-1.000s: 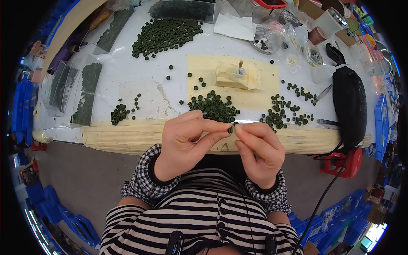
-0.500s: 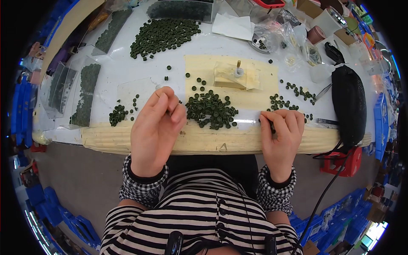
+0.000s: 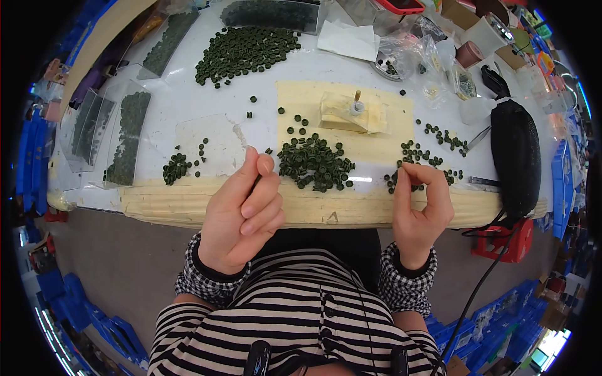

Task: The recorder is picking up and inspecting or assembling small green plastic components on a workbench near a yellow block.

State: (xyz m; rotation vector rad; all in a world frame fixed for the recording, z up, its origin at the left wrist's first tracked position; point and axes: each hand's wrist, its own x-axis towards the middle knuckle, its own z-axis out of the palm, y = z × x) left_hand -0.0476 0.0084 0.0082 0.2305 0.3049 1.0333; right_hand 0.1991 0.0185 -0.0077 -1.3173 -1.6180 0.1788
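Observation:
My left hand [image 3: 244, 213] is raised at the table's front edge, thumb pressed against the forefinger and the other fingers curled in. A dark spot shows between thumb and fingers; I cannot make out what it is. To its right lies a heap of small dark green ribbed round pieces [image 3: 315, 161]. My right hand [image 3: 421, 210] pinches thumb and forefinger together at the near side of a looser scatter of the same green pieces [image 3: 433, 153]. Whatever sits in that pinch is too small to tell. A smaller cluster of green pieces [image 3: 177, 169] lies left of my left hand.
A taped block [image 3: 342, 116] with a small upright pin stands on yellow paper. Farther back are a large green pile [image 3: 241, 53] and clear trays [image 3: 127, 138] of pieces at left. A black padded object [image 3: 514, 150], tweezers [image 3: 480, 136] and a white tissue [image 3: 348, 39] lie around.
My left hand has moved right and nearer to me, its thumb and forefinger now pressed together. My right hand has shifted slightly right, its thumb and forefinger now pinched and the other fingers curled further.

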